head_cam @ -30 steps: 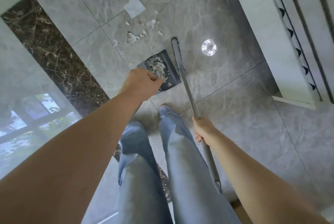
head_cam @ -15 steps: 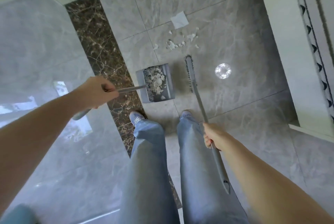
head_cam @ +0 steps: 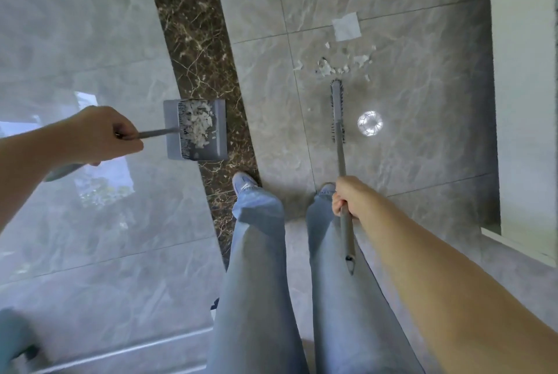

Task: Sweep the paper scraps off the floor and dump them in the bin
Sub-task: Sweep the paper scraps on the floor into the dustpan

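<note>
My left hand (head_cam: pixel 102 135) grips the long handle of a grey dustpan (head_cam: pixel 219 135), held above the floor over the dark marble strip; a heap of white paper scraps (head_cam: pixel 197 126) lies in its pan. My right hand (head_cam: pixel 350 198) grips the grey broom handle, and the broom head (head_cam: pixel 337 109) rests on the grey tiles. Just beyond the broom head several small paper scraps (head_cam: pixel 335 67) lie scattered on the floor, with a larger square paper piece (head_cam: pixel 346 26) a little further off. No bin is clearly in view.
A white cabinet or wall base (head_cam: pixel 525 101) runs along the right side. A dark brown marble strip (head_cam: pixel 196 41) crosses the floor. A bright light reflection (head_cam: pixel 370 122) shines on the tiles beside the broom. My jeans-clad legs and shoes (head_cam: pixel 244 183) stand at the bottom centre.
My left hand has swung the loaded dustpan to the left, away from the broom and the scraps on the floor. The view has turned left. The broom stays in my right hand.
</note>
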Action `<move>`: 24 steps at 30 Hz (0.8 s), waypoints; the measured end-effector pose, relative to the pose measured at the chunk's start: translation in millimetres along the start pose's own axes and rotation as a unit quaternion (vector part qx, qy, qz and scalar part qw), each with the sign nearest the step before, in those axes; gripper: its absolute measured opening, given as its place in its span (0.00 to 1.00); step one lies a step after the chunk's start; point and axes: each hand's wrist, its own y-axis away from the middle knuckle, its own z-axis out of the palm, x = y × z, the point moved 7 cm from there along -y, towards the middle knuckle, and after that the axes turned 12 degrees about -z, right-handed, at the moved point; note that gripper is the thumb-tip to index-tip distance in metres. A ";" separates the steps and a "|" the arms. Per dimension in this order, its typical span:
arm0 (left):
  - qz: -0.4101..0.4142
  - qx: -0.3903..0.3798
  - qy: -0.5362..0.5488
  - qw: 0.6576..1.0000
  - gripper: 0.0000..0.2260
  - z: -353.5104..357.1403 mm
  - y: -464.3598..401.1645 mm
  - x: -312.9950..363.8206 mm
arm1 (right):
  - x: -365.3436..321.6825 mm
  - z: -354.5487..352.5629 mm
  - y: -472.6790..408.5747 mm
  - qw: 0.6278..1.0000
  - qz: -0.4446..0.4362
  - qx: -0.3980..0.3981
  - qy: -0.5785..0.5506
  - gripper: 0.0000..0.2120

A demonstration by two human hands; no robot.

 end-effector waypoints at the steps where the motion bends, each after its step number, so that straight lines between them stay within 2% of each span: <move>1: 0.001 0.002 0.001 1.000 0.14 -0.3 -9.7 -7.6 | -6.1 9.3 -4.2 1.000 0.020 0.007 0.000 0.16; 5: 0.007 0.020 0.000 1.000 0.09 -8.8 -34.3 -27.5 | -30.3 58.7 -9.7 0.999 0.029 -0.012 0.010 0.15; 7: 0.008 0.032 0.008 0.999 0.08 -16.9 -45.2 -39.9 | -27.8 100.7 -2.7 0.998 0.036 -0.051 -0.003 0.15; 9: 0.013 0.032 0.015 0.999 0.08 -20.8 -51.8 -46.3 | -16.9 139.1 6.5 0.994 0.024 -0.106 -0.007 0.18; 11: 0.016 0.022 0.024 0.999 0.09 -22.1 -52.5 -46.4 | 0.1 162.5 19.6 0.989 0.047 -0.130 -0.052 0.22; 15: -0.002 -0.010 0.050 0.999 0.13 -21.9 -46.2 -48.3 | 20.8 167.0 52.0 0.991 0.079 -0.095 -0.057 0.18; 19: 0.000 -0.025 0.067 0.997 0.09 -17.3 -36.2 -47.0 | 8.5 167.7 54.1 0.994 0.073 -0.068 -0.046 0.17; 22: 0.006 -0.030 0.068 0.997 0.09 -13.5 -30.8 -49.8 | -23.6 178.9 44.3 0.996 0.020 -0.084 0.006 0.17; 24: 0.009 -0.029 0.064 0.998 0.09 -12.1 -30.1 -50.9 | -29.0 195.9 46.8 0.993 0.031 -0.110 0.041 0.16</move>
